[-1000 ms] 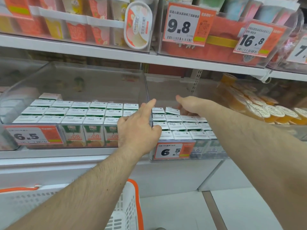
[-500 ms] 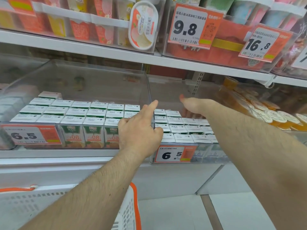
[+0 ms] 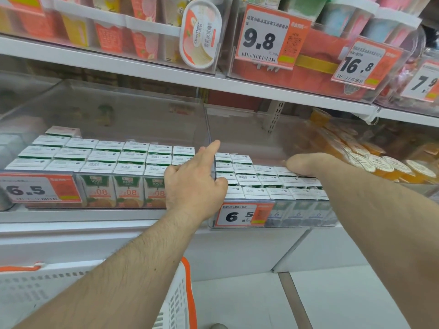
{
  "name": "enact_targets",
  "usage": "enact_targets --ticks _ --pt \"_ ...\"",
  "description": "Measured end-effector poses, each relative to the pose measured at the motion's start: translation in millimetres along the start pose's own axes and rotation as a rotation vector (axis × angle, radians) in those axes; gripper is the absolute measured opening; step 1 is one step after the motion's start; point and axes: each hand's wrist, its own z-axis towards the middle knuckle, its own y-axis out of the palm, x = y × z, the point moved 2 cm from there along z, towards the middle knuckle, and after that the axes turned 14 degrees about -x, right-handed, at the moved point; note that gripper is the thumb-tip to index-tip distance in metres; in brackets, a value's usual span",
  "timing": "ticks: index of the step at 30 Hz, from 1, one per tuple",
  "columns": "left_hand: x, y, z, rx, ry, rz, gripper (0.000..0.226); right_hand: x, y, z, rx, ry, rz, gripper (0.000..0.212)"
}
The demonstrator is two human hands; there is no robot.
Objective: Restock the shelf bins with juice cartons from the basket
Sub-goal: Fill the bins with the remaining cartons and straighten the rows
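The white shelf (image 3: 71,216) carries two clear bins side by side — the left bin (image 3: 107,110) and the right bin (image 3: 247,129) — both filled with upright juice cartons (image 3: 128,192); a third bin holds orange cups (image 3: 377,162).

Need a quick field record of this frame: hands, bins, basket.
left hand: index finger extended along the clear divider between the bins, other fingers curled, holding nothing
right hand: in the right bin, resting on carton tops; fingers mostly hidden
left bin: rows of orange juice cartons, tag 6.5
right bin: cartons in the front rows, back bare
basket: white with orange rim, lower left; contents not visible
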Motion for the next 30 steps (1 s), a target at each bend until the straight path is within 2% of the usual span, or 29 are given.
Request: enact_targets --ticks 6,8,11,13,15,21,27,29,30 --pt "0.7 -3.4 -2.1 -0.003 -0.008 -0.005 0.070 1.9 -2.7 -4.0 -0.051 -0.009 0.031 0.060" --pt "1.7 -4.2 -3.4 -0.005 -0.001 -0.012 0.069 11.8 -7.1 3.0 0.037 0.000 0.055 0.061" --pt "2.8 -3.8 -4.1 -0.002 0.002 -0.007 0.069 28.2 -11.5 4.0 0.252 0.122 0.015 0.065" --pt "2.2 -2.9 -3.5 0.000 -0.001 -0.011 0.069 30.9 -10.0 3.1 0.313 0.179 -0.029 0.067" --pt "1.2 -2.0 -2.2 0.000 -0.003 -0.018 0.069 29.5 -7.6 5.8 0.310 0.196 -0.029 0.070" --pt "2.9 -2.9 -4.0 0.020 0.002 -0.017 0.068 36.2 -3.8 15.3 0.225 0.126 0.194 0.074" --pt "2.3 -1.1 -2.2 0.026 0.003 -0.005 0.068 32.5 1.1 8.0 0.158 0.063 0.224 0.074" --pt "1.8 -1.2 -1.9 0.025 0.012 -0.008 0.068 32.1 3.6 2.9 0.196 0.056 0.253 0.074" --pt "1.5 -1.5 -2.1 0.027 0.013 -0.009 0.068 33.3 5.2 -0.7 0.267 0.071 0.225 0.074"
